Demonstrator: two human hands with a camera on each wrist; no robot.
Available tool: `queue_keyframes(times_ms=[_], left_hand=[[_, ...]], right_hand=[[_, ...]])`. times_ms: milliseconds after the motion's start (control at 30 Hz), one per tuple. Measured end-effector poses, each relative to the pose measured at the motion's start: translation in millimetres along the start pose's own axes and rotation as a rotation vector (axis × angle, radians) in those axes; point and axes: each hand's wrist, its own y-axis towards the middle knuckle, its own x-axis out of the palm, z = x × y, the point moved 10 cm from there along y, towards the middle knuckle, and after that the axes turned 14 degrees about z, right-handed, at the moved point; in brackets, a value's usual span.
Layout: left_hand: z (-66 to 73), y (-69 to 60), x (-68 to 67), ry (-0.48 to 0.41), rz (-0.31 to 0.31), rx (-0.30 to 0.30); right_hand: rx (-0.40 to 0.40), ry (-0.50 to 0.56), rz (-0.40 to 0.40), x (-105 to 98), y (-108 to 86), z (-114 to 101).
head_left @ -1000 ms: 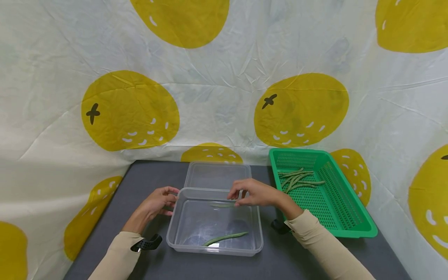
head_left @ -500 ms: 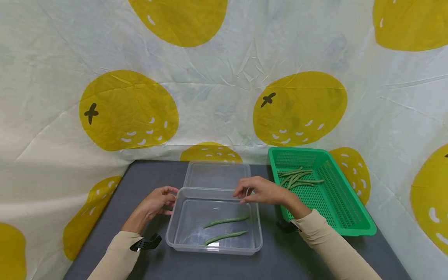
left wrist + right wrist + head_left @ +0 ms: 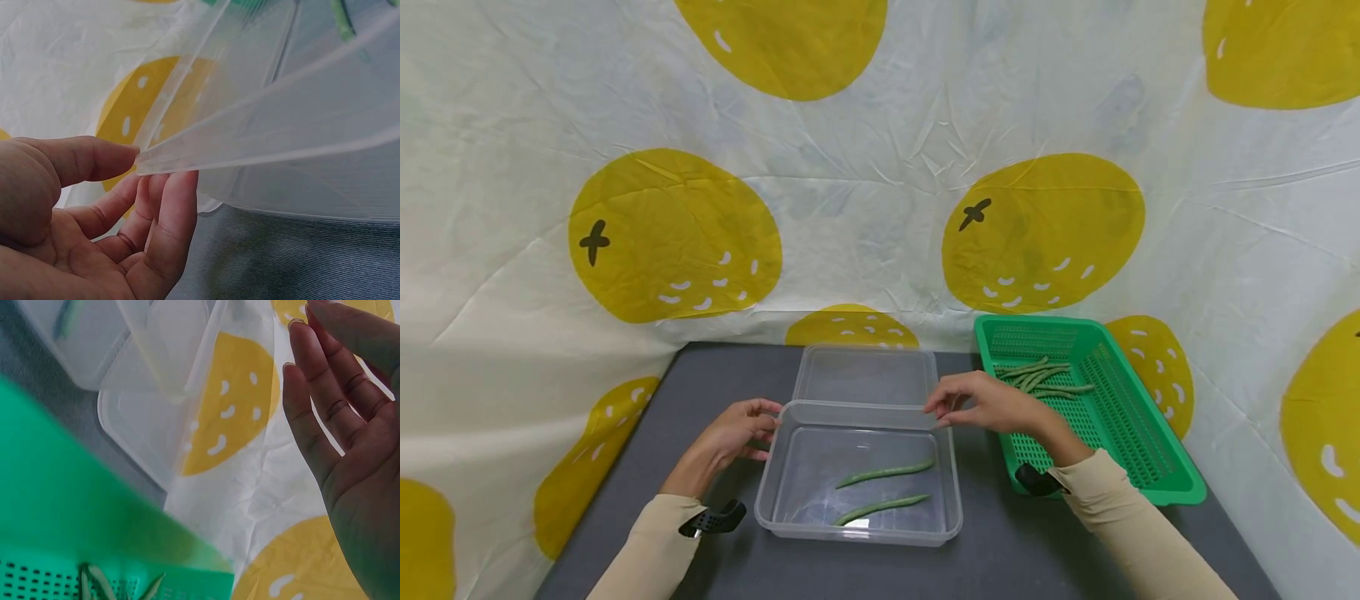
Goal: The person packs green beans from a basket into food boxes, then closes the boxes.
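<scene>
A clear plastic container (image 3: 812, 454) sits on the dark table with two green beans lying inside, a farther bean (image 3: 884, 475) and a nearer bean (image 3: 882, 508). At its far left corner, my left hand (image 3: 732, 435) pinches the rim; in the left wrist view the thumb (image 3: 94, 159) is above the rim and the fingers are below it. My right hand (image 3: 985, 402) hovers by the container's far right corner, fingers loosely bent and holding nothing. To the right, a green basket (image 3: 1167, 442) holds several green beans (image 3: 1037, 379), partly hidden behind the right hand.
A clear lid (image 3: 865, 371) lies flat behind the container, partly covered by its far edge. The dark table (image 3: 850, 575) ends at a fabric backdrop (image 3: 865, 233) printed with yellow fruit.
My right hand has let go of the farther bean, which now lies in the container, and has moved right toward the basket. The left hand stays at the corner.
</scene>
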Motion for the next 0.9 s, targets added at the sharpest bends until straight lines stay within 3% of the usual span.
queue_keyframes(times_ms=[400,667,900], left_hand=[[0.5,-0.3,0.1,0.003,-0.004,0.002],[1.7,0.4,-0.2,0.003,-0.006,0.008],[-0.8,0.2,-0.7,0.003,0.002,0.006]], right_hand=[[0.108,-0.073,0.06,-27,-20.4,25],[0.134,-0.138,0.125,-52,-32.2,42],[0.234,-0.099,0.165,-71,-46.7,69]])
